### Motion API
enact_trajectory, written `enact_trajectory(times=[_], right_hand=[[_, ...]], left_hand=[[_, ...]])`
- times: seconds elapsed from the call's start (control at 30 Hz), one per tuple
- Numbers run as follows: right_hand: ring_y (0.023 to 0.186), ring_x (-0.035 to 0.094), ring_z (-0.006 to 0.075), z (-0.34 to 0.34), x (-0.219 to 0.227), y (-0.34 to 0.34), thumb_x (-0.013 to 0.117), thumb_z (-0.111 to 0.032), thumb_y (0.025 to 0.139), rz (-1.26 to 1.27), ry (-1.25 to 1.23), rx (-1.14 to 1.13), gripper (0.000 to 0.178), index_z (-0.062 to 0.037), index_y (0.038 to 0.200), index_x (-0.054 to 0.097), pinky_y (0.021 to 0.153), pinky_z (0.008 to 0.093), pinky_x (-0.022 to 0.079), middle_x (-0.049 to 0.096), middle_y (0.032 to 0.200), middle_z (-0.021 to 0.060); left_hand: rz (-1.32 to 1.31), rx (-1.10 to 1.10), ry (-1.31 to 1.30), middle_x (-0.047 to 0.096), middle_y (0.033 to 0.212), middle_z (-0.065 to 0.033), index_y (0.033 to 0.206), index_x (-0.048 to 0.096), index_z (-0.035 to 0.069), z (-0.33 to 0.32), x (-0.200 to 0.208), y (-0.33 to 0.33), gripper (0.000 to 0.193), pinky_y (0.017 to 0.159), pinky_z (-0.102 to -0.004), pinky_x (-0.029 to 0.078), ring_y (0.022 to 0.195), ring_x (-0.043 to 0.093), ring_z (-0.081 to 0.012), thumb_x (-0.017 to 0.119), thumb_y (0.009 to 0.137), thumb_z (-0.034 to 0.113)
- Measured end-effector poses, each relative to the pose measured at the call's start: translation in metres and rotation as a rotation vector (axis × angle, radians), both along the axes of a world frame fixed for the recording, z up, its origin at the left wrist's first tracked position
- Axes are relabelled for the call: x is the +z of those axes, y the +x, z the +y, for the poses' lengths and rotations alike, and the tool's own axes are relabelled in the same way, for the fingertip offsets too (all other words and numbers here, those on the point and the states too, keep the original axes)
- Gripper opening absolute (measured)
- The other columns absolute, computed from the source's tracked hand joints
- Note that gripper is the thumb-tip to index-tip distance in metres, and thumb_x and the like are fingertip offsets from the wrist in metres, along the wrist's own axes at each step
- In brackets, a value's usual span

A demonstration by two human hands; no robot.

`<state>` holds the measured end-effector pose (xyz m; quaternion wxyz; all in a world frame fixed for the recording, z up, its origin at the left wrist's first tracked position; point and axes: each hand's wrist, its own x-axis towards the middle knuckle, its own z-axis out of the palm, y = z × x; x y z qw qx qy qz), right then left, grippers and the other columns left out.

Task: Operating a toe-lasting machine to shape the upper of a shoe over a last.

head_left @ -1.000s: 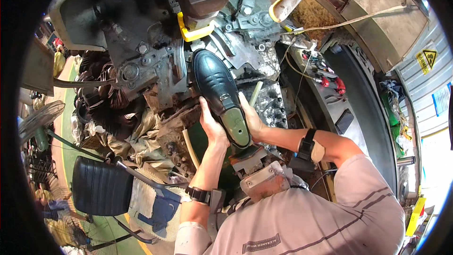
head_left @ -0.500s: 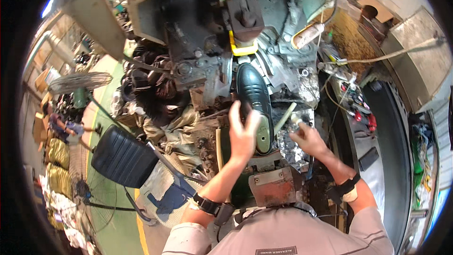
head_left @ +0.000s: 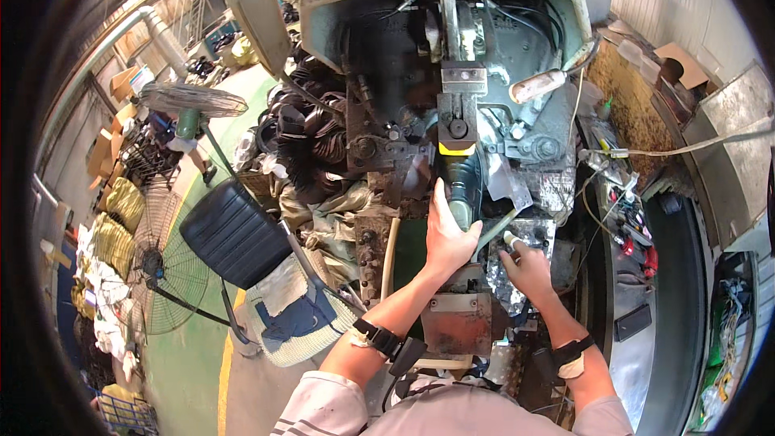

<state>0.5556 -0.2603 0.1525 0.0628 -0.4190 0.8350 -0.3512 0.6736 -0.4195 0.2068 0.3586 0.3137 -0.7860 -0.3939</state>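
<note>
We take the step in hand to be seating the dark shoe (head_left: 463, 186) in the machine: it lies toe away from us, beneath the press head (head_left: 458, 125) with its yellow lower edge. Our left hand (head_left: 452, 244) is closed about the heel end, fingers laid along the left side and thumb across to the right, so the shoe sits between them. Our right hand (head_left: 529, 270) is at the near right, over the shiny panel (head_left: 534, 234), its fingers curled, thumb and forefinger close to a small whitish piece (head_left: 510, 238); we cannot tell whether they pinch it or merely touch it, nor whether it is a control. The next move, we judge, calls for keeping the shoe straight and the left fingers clear of the head. The toe is hidden under the head, our left hand covers much of the heel, and a pale green strip (head_left: 499, 228) crosses just beside it on the right. Contact between head and shoe is hard to make out.
</note>
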Motion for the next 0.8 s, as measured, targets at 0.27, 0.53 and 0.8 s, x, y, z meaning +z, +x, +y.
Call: enact_trajectory(times=[0.27,0.53,0.8], right_hand=[[0.071,0.068,0.0411,0.002,-0.009,-0.003,0.069,-0.032,0.088,0.036,0.028,-0.011,0.031,-0.0079,0.107,0.071,0.068,0.0506,0.054,0.07,0.073,0.0167],[0.073,0.069,0.0376,0.001,-0.007,-0.007,0.071,-0.032,0.087,0.082,0.02,-0.014,0.034,-0.0069,0.11,0.071,0.067,0.0465,0.055,0.072,0.078,0.0166],[0.115,0.061,0.0221,0.009,0.098,0.054,0.039,-0.049,0.107,-0.896,-0.893,0.061,0.061,0.0026,0.135,0.055,0.103,0.0375,0.046,0.066,0.122,0.0147]], left_hand=[[0.014,0.007,-0.027,0.033,0.153,-0.0289,0.157,0.011,0.004,-0.001,-0.01,0.001,0.109,0.117,-0.0453,0.031,0.141,0.037,-0.0421,0.082,0.075,0.017],[0.06,0.008,-0.095,0.037,0.147,-0.0318,0.156,0.015,0.001,-0.004,-0.012,-0.002,0.105,0.115,-0.0481,0.034,0.136,0.04,-0.0467,0.081,0.075,0.015],[0.388,-0.389,-0.237,0.023,0.16,-0.0274,0.153,0.026,-0.006,0.086,0.013,0.028,0.073,0.121,-0.0502,0.015,0.149,0.02,-0.043,0.062,0.096,0.022]])
